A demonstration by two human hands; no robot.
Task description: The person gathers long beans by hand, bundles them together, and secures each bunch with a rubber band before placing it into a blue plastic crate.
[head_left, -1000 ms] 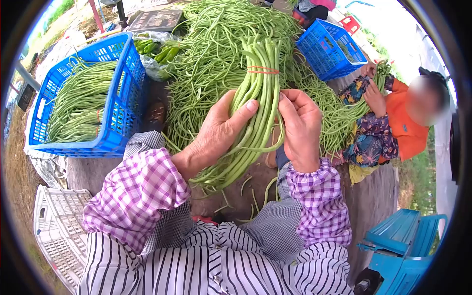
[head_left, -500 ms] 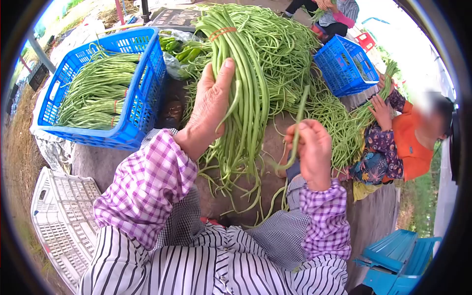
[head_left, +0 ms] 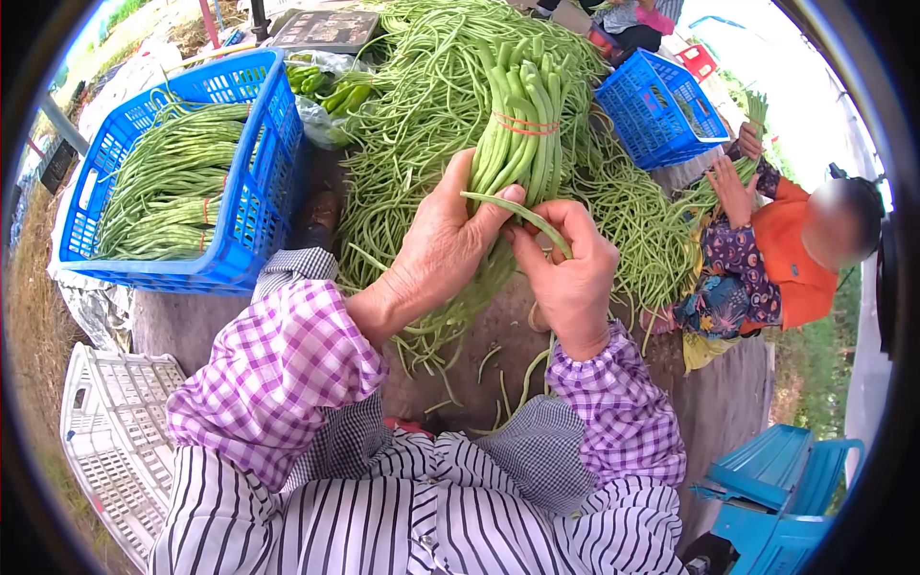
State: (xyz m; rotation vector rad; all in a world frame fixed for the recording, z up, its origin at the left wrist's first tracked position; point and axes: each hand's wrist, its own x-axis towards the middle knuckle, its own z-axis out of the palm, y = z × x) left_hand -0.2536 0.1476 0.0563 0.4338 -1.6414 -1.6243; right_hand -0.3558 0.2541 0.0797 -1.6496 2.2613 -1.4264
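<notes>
My left hand (head_left: 436, 244) is wrapped round a bundle of long green beans (head_left: 527, 101), its cut ends pointing up and its tails hanging below the palm. A red rubber band (head_left: 525, 126) circles the bundle near the top. In my right hand (head_left: 573, 273), thumb and fingers pinch a single long bean (head_left: 535, 220), held across the front of the bundle. The left thumb rests against this bean, so both hands nearly meet. Behind them lies a large heap of loose long beans (head_left: 422, 105).
A blue crate (head_left: 273, 182) of banded bean bundles stands at left, above a white crate (head_left: 120, 412). Green peppers (head_left: 345, 96) lie beside the heap. Another blue crate (head_left: 661, 120) is at the back right. A co-worker (head_left: 791, 254) holds beans at right, near a blue chair (head_left: 776, 489).
The bundle has moved right and turned its cut ends upright. My right hand has brought the single bean up and left against it. The co-worker's hands have shifted slightly.
</notes>
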